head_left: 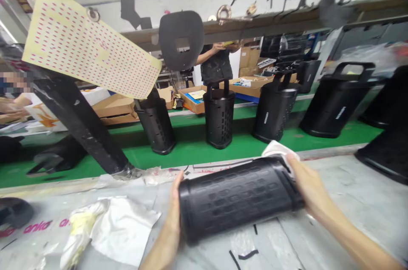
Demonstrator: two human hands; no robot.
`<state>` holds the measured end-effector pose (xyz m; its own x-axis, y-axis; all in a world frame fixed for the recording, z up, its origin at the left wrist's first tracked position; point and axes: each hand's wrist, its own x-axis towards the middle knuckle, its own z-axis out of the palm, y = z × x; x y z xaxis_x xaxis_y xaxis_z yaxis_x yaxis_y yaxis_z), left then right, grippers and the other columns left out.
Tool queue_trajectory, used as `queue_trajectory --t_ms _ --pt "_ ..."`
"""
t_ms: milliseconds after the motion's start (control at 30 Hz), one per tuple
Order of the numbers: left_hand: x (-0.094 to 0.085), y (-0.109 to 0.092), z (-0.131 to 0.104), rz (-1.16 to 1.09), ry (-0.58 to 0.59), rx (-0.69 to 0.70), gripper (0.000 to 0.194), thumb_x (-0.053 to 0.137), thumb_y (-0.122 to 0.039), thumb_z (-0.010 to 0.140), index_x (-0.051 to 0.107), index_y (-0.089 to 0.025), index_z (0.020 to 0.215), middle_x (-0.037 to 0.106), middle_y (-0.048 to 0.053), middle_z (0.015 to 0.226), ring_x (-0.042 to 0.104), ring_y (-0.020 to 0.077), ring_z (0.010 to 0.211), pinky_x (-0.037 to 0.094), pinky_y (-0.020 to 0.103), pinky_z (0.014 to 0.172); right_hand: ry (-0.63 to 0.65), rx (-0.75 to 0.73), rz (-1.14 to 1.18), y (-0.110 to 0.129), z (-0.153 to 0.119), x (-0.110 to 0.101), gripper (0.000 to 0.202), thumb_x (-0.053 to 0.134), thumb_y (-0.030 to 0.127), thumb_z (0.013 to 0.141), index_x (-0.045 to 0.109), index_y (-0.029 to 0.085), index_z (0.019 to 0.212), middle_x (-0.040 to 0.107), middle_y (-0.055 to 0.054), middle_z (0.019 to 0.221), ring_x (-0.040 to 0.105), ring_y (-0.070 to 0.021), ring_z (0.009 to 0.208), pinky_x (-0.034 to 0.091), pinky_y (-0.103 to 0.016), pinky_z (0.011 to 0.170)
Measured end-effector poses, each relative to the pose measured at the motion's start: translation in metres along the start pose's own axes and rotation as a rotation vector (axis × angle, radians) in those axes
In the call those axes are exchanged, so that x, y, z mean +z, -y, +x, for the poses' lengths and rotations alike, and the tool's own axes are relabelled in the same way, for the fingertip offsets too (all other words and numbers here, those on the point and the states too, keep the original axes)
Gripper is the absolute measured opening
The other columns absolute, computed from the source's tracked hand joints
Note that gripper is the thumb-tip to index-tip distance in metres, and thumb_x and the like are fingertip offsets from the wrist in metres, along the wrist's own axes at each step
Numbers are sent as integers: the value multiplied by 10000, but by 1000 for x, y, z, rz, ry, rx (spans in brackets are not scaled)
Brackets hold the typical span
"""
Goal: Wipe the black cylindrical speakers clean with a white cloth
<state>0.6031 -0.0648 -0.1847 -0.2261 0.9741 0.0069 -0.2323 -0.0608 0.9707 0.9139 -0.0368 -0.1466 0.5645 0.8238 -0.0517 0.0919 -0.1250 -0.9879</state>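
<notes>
The black speaker housing (239, 195) lies on its side on the desk (350, 185), just this side of the green conveyor belt (191, 142). The left hand (174, 206) presses flat and open against its left end. The right hand (307, 189) cups the right end, holding a white cloth (277, 149) against it. Left of the housing lies a crumpled white rag (117, 227); beyond it, upright housings (219, 112) stand on the belt.

Sticker sheet (89, 44) hangs above; upright housings (219, 113) on green belt (191, 142)
</notes>
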Motion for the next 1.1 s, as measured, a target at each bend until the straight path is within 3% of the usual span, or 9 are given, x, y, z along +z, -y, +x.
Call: queue_trajectory --t_ms 167,467,800,933,1100 --pt "6 -7 -18 64 118 43 607 582 -682 810 638 -297 1276 503 47 1470 341 311 1432 201 433 1219 -145 12 -78 2 15 -8 386 552 461 797 486 194 526 478 -9 558 412 -164 567 331 -289 522" --pt "-3 -25 -31 5 428 47 731 683 -562 797 424 -390 1460 382 -39 1560 307 302 1450 242 402 1199 -117 -17 -122 -12 21 -9 438 525 611 723 513 195 585 527 -27 626 447 -192 610 358 -316 551" --pt "0 -26 -38 -8 354 49 794 741 -523 772 419 -327 1471 321 -27 1582 265 302 1465 310 368 1173 -126 -88 -176 -5 13 -8 417 490 591 733 449 213 562 491 -16 570 434 -186 591 348 -322 568" --pt "-5 -22 -34 -5 444 48 787 725 -504 795 377 -359 1485 314 -48 1586 275 294 1461 285 351 1183 -129 -97 -194 0 10 -7 388 478 567 744 447 215 582 486 -18 579 420 -180 582 351 -322 574" --pt "-7 -20 -33 7 413 67 745 713 -488 813 400 -349 1474 304 -39 1590 234 297 1473 285 358 1183 -122 -109 -220 2 9 -6 422 446 634 685 474 216 635 499 -21 618 476 -209 646 408 -338 653"
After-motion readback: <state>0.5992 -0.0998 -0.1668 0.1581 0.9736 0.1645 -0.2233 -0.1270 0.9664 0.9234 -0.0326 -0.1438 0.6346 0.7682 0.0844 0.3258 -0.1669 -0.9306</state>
